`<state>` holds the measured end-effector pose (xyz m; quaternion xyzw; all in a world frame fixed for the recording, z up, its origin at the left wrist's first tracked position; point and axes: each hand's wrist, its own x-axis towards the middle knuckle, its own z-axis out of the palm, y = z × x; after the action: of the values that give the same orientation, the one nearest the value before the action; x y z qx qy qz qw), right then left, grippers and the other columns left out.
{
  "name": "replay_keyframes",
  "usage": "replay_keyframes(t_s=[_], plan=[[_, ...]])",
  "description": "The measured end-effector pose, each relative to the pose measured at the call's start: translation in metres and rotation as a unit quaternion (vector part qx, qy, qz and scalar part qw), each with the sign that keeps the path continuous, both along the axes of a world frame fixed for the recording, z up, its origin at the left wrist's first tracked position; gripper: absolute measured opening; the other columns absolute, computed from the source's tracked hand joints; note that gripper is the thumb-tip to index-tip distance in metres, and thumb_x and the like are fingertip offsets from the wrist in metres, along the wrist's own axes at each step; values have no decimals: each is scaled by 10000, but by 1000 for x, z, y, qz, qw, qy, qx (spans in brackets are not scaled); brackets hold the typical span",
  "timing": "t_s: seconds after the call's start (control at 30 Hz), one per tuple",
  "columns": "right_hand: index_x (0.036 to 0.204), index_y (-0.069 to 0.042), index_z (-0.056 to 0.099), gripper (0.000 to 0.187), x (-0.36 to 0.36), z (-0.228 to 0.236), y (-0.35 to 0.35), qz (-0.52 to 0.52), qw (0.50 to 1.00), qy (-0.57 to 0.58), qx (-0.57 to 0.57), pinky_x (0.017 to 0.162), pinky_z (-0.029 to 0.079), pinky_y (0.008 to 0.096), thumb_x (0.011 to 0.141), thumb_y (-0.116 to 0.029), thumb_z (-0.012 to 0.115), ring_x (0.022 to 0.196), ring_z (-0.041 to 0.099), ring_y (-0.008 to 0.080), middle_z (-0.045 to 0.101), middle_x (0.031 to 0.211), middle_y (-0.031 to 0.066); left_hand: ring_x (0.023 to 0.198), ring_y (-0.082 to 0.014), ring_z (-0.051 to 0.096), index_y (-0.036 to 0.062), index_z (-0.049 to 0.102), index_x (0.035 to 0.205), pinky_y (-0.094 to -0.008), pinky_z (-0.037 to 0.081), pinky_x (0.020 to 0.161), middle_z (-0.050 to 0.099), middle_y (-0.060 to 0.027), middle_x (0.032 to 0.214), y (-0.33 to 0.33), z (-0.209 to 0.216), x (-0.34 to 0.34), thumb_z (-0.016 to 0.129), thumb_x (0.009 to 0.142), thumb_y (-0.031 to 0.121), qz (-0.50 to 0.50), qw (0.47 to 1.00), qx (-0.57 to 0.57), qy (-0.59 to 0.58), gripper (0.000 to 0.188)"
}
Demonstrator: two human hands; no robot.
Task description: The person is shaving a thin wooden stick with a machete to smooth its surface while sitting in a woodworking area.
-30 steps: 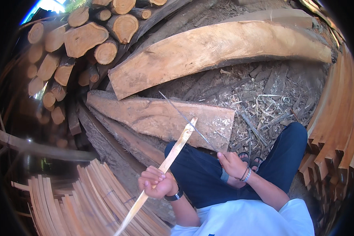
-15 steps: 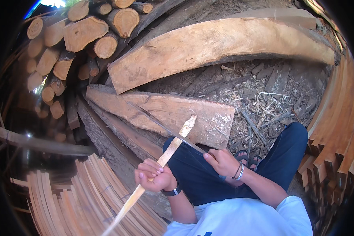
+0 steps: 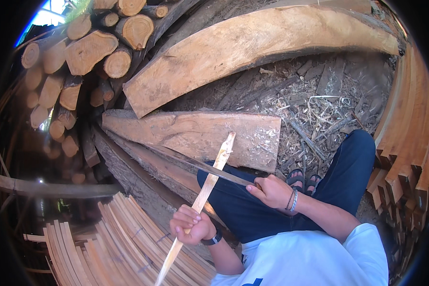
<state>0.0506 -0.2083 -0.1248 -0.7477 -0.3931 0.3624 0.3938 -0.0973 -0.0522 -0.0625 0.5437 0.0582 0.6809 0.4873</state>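
A seated person, seen from above, holds a long pale strip of wood (image 3: 203,196) slantwise in front of the body. The left hand (image 3: 191,226) has its grip clamped around the strip below its middle, fingers curled over it. The strip's upper end shows over a thick, flat brown plank (image 3: 190,133) on the ground; whether they touch cannot be told. The right hand (image 3: 271,192) has its grip closed around the near end of a long, narrow grey metal blade (image 3: 233,178), which crosses the strip above the left hand. Whether the edge bites into the wood is unclear.

The main danger appears to be a slip: a blade skidding down the strip could reach the left fingers, and one glancing off could strike the thigh in dark blue trousers (image 3: 231,205) just beside the crossing. A loose left grip might let the strip twist, spoiling the cut; a knot or too deep a bite could jam the blade or split the wood.

Curled pale shavings (image 3: 319,109) litter the ground ahead, near the sandalled feet (image 3: 295,178). Stacked thin wooden slats (image 3: 124,233) lie to the left.
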Motion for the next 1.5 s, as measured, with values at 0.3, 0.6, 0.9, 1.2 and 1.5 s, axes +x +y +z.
replay_keyframes(t_s=[0.3,0.6,0.9,1.2,1.5], plan=[[818,29,668,659,-5,-8,6,23,999,-36,-27,709,548,514,983,-557,417,722,671,440,655,701,264,348,-117,319,120,304,563,-247,284,416,307,-16,448,-3,-5,-8,419,851,197,-7,1000,-23,-10,319],[834,40,678,676,-10,-18,4,-10,997,-37,-72,728,553,515,984,-561,408,715,675,441,659,710,267,350,-119,322,123,305,566,-248,281,431,298,-8,452,-7,-11,-11,413,851,196,-2,999,-25,-20,314],[831,49,667,687,-1,-30,0,0,994,-82,-65,694,557,508,981,-569,408,716,683,422,662,701,261,352,-115,308,123,298,567,-245,272,424,283,-8,450,-8,-5,-7,410,845,197,3,999,-29,-14,308],[826,50,663,672,0,-33,4,-2,991,-88,-96,685,556,501,974,-562,426,727,681,434,664,718,267,348,-114,313,126,299,563,-241,274,403,296,-7,445,-11,-3,1,413,843,205,-2,1000,3,0,312],[823,38,682,691,-11,-18,-1,-4,996,-65,-68,704,554,506,973,-581,415,733,679,440,658,708,275,351,-117,266,139,294,565,-237,252,417,252,-1,471,-7,-2,2,378,895,196,-4,1000,6,0,345]])
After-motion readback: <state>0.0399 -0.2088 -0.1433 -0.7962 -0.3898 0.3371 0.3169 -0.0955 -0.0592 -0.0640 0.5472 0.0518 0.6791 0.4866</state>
